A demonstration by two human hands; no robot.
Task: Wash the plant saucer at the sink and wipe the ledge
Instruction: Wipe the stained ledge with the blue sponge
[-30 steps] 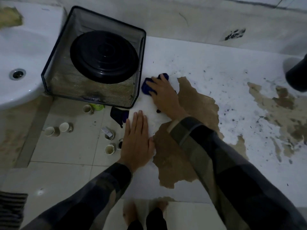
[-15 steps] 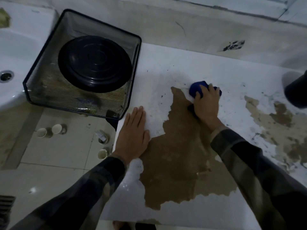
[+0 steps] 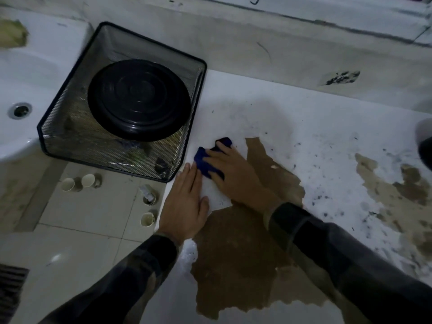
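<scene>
Right hand (image 3: 233, 176) presses blue cloth (image 3: 205, 163) onto counter (image 3: 292, 118), fingers (image 3: 222, 149) extended over it; left hand (image 3: 184, 206) flat just beside, fingers straight, released.

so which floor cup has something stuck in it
The cup below the mesh basket corner, with a grey scrap poking out; the other three look empty.

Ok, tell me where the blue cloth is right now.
Head view, mid-frame: the cloth lies on the white ledge under the right hand, just right of the mesh basket and beside the left hand.
</scene>
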